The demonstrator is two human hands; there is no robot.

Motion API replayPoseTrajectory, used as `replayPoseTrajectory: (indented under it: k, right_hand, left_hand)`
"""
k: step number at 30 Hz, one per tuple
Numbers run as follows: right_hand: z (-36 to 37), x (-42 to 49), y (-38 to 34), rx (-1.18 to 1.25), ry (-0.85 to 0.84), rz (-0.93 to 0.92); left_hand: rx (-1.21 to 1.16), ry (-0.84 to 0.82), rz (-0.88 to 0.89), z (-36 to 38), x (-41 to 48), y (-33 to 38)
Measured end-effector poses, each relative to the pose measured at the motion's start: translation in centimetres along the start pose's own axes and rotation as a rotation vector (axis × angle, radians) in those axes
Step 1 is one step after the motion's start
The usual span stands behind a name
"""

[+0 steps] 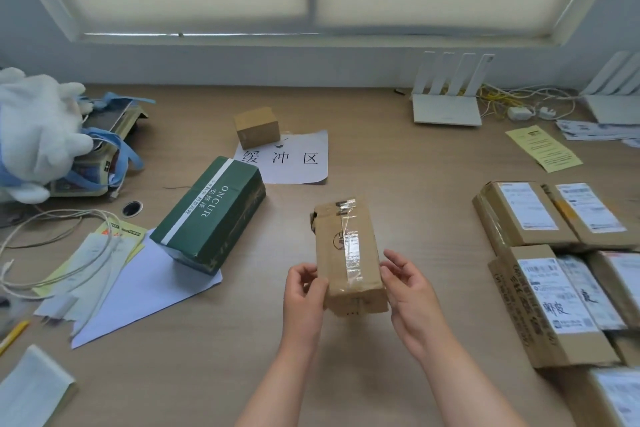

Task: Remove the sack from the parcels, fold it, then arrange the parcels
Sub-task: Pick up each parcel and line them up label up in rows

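Note:
I hold a long brown cardboard parcel [348, 253] sealed with clear tape, above the middle of the desk. My left hand [304, 291] grips its near left edge and my right hand [410, 291] its near right edge. A green box [211, 213] lies tilted to the left on white paper. A small brown box [257, 127] stands further back beside a printed paper sign [291, 159]. Several labelled brown parcels [550, 274] sit in rows at the right. No sack is in view.
A white plush toy [34, 132] and blue straps lie on a scale at far left. Cables and paper slips [86, 253] cover the near left. Two white routers [446, 94] with wires stand by the wall. A yellow slip [543, 147] lies at the right.

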State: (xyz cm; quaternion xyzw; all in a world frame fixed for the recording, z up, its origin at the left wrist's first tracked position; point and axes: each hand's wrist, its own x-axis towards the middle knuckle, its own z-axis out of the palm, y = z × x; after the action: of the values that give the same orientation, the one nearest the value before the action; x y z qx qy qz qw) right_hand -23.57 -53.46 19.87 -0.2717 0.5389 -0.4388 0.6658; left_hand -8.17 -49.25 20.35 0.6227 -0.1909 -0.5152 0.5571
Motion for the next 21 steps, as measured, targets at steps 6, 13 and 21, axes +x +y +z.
replayPoseTrajectory:
  k: [6,13,21]
  right_hand:
    - [-4.9,-4.6,-1.0,-0.066,-0.175,0.137]
    - [-7.6,-7.7,-1.9,-0.084,-0.092,-0.003]
    - [-9.5,-10.0,-3.2,-0.109,-0.309,0.104]
  left_hand:
    - [0.042,-0.015,-0.048,0.7,-4.8,-1.3]
    - [0.072,-0.123,-0.158,2.4,-7.7,-1.5]
    - [-0.017,-0.259,-0.242,4.1,-9.3,-2.1]
